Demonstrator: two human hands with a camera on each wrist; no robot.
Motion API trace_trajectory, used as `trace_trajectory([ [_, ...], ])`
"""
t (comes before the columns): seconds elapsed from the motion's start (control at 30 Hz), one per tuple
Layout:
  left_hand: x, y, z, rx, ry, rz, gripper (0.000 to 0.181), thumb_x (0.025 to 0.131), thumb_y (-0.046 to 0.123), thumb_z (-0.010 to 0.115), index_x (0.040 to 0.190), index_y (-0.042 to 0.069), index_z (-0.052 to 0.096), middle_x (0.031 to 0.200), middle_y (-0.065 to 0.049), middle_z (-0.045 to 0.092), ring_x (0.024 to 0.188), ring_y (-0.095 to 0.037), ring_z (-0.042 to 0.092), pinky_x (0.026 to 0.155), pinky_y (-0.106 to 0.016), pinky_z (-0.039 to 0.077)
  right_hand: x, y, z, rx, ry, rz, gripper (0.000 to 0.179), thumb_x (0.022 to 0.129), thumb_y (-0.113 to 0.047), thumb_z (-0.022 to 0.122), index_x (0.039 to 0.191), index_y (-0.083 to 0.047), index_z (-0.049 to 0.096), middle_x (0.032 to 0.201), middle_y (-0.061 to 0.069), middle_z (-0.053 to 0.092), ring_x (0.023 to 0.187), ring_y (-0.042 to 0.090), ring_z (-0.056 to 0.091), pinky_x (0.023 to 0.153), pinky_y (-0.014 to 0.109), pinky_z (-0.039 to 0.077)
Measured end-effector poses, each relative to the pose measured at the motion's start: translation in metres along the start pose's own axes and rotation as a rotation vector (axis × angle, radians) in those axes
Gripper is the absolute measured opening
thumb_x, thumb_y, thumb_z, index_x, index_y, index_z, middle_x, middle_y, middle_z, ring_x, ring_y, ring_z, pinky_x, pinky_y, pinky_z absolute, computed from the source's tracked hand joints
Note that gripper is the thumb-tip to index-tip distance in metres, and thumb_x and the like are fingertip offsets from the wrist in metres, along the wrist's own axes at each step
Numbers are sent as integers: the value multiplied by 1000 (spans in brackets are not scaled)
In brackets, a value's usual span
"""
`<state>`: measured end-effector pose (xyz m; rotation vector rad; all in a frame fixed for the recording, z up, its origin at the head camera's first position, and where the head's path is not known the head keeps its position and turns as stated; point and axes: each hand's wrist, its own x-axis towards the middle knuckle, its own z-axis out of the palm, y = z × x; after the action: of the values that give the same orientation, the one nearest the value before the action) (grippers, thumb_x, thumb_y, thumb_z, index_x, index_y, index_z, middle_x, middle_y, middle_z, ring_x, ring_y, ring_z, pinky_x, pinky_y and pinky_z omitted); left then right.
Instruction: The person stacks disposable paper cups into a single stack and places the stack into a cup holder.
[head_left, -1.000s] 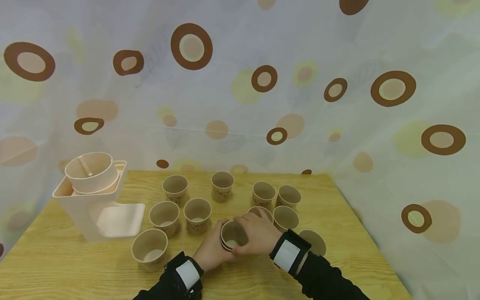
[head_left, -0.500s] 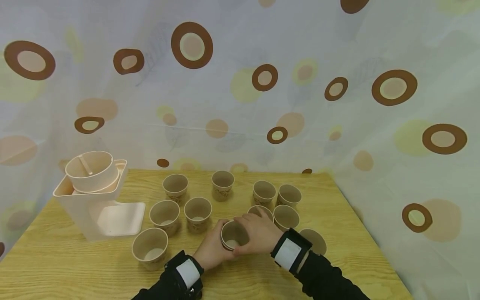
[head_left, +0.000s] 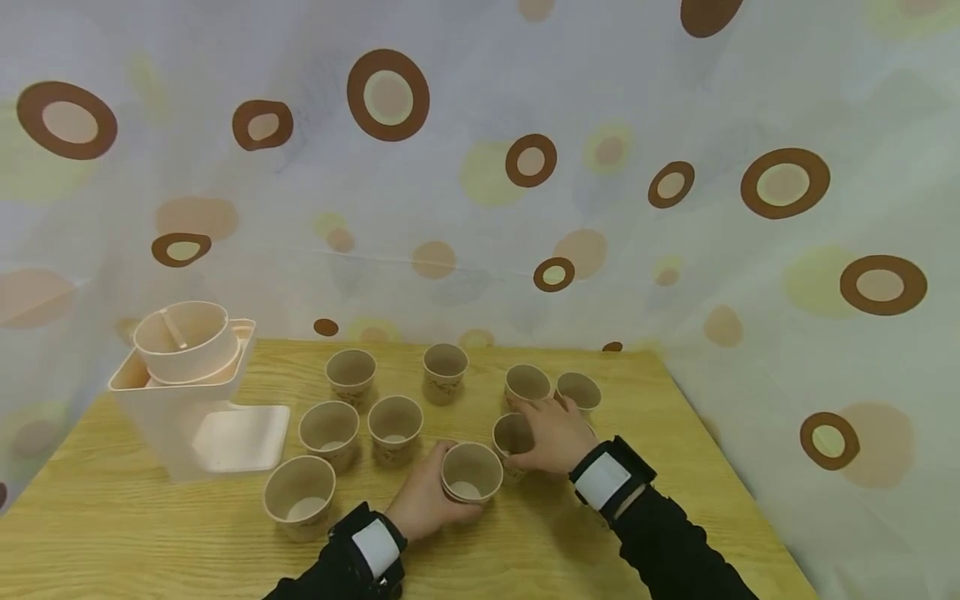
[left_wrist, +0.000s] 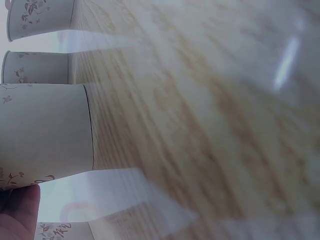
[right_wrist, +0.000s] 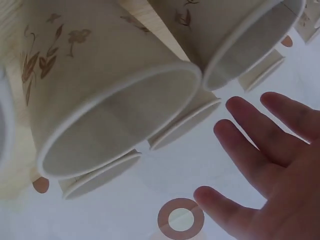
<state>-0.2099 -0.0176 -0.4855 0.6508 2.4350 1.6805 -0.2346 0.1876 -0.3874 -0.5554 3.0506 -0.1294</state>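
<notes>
Beige paper stands upright in the curled left hand: a nested cup stack. Just beyond its right side, an upright single cup sits nearer the right hand, which hovers there, fingers spread, holding nothing.

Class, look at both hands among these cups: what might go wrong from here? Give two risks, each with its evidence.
First, the right hand is at the near cup, with the left rear cup and right rear cup close by; its fingers might knock one over.

Second, the left hand grips the held cup close beside the near cup; a careless shift might bump that neighbour.
</notes>
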Motion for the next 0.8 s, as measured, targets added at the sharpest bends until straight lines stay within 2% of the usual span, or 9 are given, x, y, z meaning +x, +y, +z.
trace_trajectory([
  [0.2,0,1,0,-28,-20,-14,72,66,20,83,123,3,42,119,-12,57,108,-26,56,89,-42,45,2,1,6,-23,-12,10,77,65,-46,80,126,-7,56,129,15,56,120,35,50,105,59,28],
  [0.37,-1,1,-1,-23,-20,-19,73,67,21,83,124,3,41,120,-13,57,108,-27,56,89,-42,46,5,0,11,-48,-7,9,79,64,-47,81,127,-6,56,129,16,56,122,35,49,105,58,28],
  [0.53,0,2,0,-39,-26,-20,72,67,20,83,124,3,41,120,-13,57,109,-27,56,90,-43,46,7,3,13,-41,5,19,74,66,-45,79,125,-6,57,124,16,57,119,36,51,106,58,28],
  [0.8,0,-1,0,-30,-21,-23,72,67,22,82,124,4,41,120,-13,57,108,-27,56,89,-42,45,9,6,10,-39,70,6,75,70,-49,74,128,-6,55,119,15,58,114,34,52,103,55,32],
])
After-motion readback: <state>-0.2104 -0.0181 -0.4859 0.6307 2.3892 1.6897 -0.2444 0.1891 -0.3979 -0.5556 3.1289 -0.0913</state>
